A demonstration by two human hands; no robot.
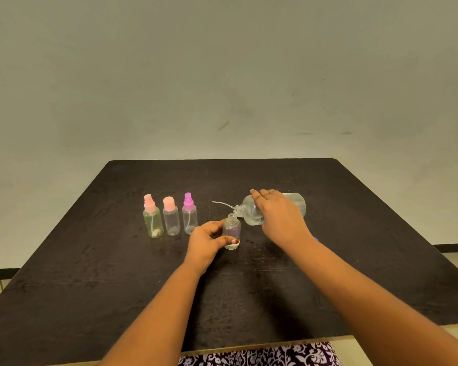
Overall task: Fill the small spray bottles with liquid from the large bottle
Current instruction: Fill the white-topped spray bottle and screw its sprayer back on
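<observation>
My right hand (280, 217) grips the large clear bottle (251, 211) from above and holds it tipped on its side, mouth pointing left. Its open neck rests right over the mouth of a small uncapped clear bottle (232, 229), which stands upright on the dark table (117, 273). My left hand (205, 243) holds that small bottle by its lower body. Left of it stand three capped small bottles in a row: a yellowish one with a pink sprayer (153, 220), a clear one with a pink cap (171, 220), and a clear one with a magenta sprayer (189, 215).
A thin clear dip tube (222, 204) lies on the table behind the small bottle. A small blue object (316, 239) peeks out behind my right wrist. The table's near edge runs just above my patterned clothing (259, 356). A pale wall stands behind.
</observation>
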